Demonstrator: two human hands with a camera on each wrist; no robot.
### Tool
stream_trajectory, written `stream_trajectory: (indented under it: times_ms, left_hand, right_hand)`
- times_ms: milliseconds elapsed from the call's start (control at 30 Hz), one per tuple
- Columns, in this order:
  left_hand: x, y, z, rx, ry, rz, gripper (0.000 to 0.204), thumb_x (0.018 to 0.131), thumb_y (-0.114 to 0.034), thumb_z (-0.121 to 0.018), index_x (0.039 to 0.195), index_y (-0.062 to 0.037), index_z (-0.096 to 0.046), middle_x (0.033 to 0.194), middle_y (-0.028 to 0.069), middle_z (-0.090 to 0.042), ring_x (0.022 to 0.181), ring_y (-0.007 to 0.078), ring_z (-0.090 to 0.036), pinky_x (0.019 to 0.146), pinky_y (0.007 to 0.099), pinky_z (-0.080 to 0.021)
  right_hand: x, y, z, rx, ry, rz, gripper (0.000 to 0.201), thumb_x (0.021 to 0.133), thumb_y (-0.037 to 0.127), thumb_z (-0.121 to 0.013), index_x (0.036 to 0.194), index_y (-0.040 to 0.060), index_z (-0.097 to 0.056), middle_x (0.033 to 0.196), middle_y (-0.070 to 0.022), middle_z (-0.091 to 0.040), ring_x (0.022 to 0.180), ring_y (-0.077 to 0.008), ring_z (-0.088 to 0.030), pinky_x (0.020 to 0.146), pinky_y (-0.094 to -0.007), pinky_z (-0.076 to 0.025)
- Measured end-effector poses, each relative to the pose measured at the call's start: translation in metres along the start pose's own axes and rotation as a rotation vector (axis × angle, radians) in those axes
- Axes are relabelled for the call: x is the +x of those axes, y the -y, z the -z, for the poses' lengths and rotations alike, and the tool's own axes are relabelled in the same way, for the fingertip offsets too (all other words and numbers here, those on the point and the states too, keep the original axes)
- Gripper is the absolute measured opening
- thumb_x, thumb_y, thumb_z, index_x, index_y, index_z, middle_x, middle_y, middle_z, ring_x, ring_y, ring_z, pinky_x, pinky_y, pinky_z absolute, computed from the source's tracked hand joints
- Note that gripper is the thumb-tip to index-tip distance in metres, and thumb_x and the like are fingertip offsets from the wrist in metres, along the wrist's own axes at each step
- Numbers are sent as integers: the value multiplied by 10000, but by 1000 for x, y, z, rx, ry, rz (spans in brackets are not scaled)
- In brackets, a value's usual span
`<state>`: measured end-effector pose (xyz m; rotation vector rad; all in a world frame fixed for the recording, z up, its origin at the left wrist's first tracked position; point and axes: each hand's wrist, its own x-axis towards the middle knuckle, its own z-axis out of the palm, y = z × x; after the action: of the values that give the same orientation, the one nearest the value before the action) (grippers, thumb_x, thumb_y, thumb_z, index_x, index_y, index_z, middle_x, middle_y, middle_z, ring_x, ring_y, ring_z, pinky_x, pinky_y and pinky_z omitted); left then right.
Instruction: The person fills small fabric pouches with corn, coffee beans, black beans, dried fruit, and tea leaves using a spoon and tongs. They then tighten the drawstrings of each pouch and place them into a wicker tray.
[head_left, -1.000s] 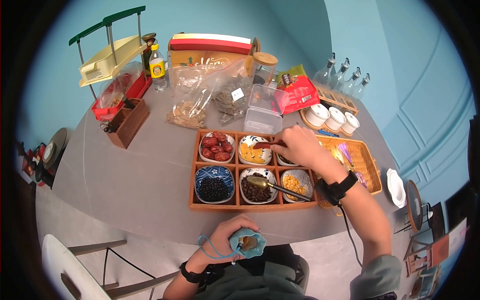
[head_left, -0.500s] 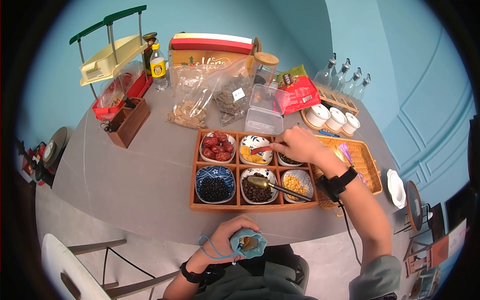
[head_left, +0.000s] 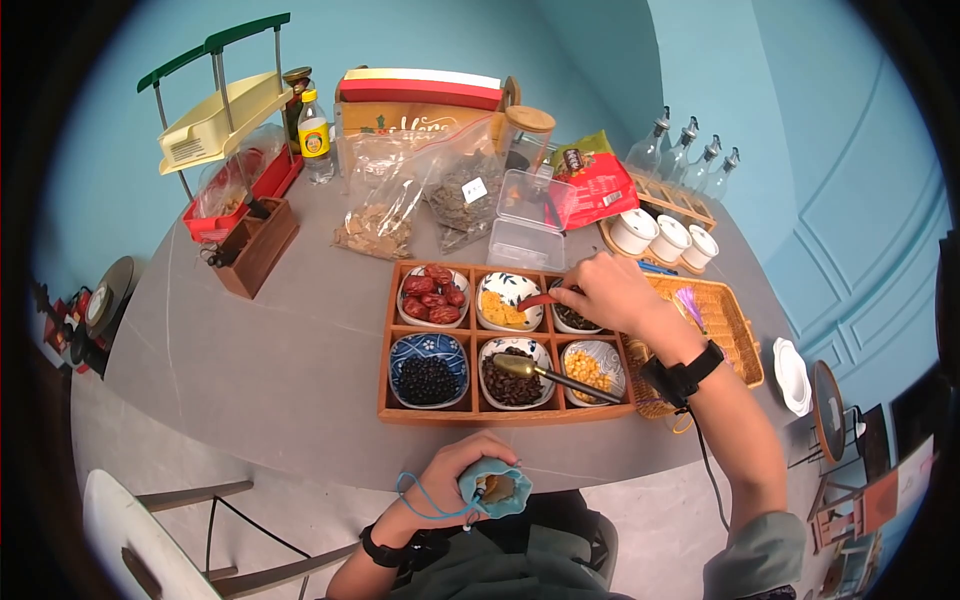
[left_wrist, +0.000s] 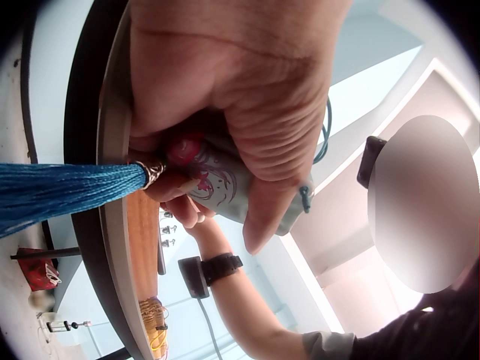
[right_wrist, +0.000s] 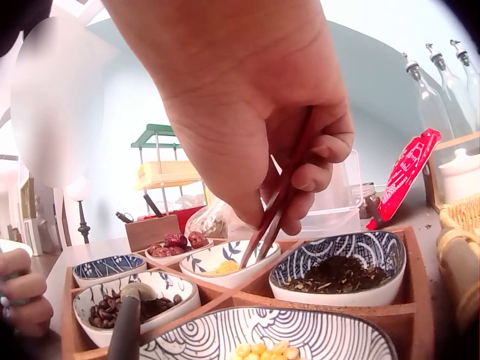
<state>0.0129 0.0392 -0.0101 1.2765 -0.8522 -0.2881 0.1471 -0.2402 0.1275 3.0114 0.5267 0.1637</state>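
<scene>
My right hand grips reddish-brown wooden tongs, two thin arms pointing down. Their tips reach into a white leaf-patterned dish holding yellow pieces. Below the table edge, my left hand holds a light blue drawstring pouch, its mouth facing up with some pale yellowish contents showing. In the left wrist view, the pouch's side bears a pink and purple print, and a blue tassel hangs beside the fingers.
A divided wooden tray holds dishes of red dates, black beans, dark brown beans, yellow kernels and dark dried leaves. A brass scoop lies across two dishes. Right stands a wicker basket; behind, plastic bags.
My right hand has shifted slightly right and toward me, tong tips still in the dish. The yellow pieces now lie heaped toward the dish's near side. My left hand stays put with the pouch.
</scene>
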Motion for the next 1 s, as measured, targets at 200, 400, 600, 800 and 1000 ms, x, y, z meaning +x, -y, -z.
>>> stream_trajectory:
  times_ms: [200,400,600,800,1000]
  left_hand:
    - [0,-2,0,30,-6,-6,512,727,-161,-915,1151,-47,-651,1101,91,-650,1013,208,-655,911,318,-507]
    - [-2,1,0,29,2,33,642,685,-311,-933,1191,-45,-641,1131,99,-654,1055,236,-653,933,338,-504]
    - [-3,5,1,-9,3,31,641,695,-333,-929,1190,-44,-641,1130,98,-652,1051,233,-651,930,335,-501]
    - [-2,3,1,0,8,30,639,701,-335,-927,1193,-46,-640,1133,100,-651,1053,234,-651,929,334,-501]
    - [0,-3,-1,21,-1,10,562,714,-229,-918,1173,-47,-649,1116,99,-654,1030,222,-655,918,325,-508]
  right_hand:
    - [-3,12,7,-62,46,9,358,942,426,-669,874,100,-801,800,-188,-726,799,-393,-711,731,-477,-566]
    - [-1,6,3,154,139,-22,373,957,396,-649,857,66,-793,816,-230,-717,818,-425,-697,758,-506,-548]
    - [4,-3,-13,451,207,-69,455,996,402,-648,816,-3,-750,562,-141,-573,532,-250,-563,560,-399,-449]
    - [-1,-3,-18,540,109,-74,386,987,332,-685,846,-23,-743,585,-129,-594,536,-222,-552,550,-385,-441]
    - [-9,-7,5,157,-165,294,255,899,278,-750,895,23,-763,819,-144,-709,761,-361,-677,667,-445,-517]
